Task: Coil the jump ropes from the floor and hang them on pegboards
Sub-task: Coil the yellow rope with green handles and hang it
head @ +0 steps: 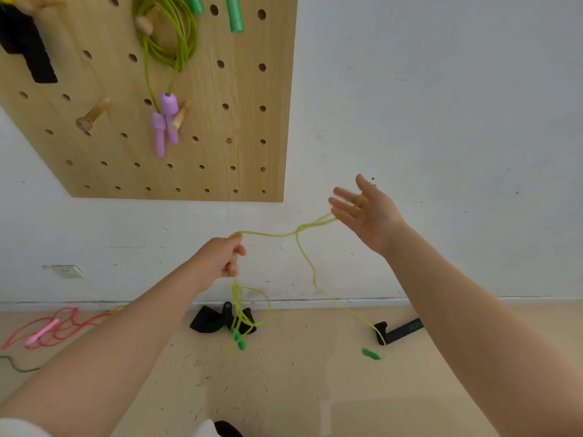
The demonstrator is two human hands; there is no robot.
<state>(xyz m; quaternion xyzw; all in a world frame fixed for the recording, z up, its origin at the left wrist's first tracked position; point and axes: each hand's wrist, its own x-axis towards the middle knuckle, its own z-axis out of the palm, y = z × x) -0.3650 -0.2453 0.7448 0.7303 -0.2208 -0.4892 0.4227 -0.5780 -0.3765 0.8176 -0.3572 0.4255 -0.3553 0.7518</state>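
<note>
Only one marking can be made out: pale lettering is printed along the black bar (403, 330) lying on the floor at the foot of the wall, but it is too small and blurred to be read. No other text, label, brand, number or sign is found, neither on the wooden pegboard (246, 121) above and left of that bar nor elsewhere.
</note>
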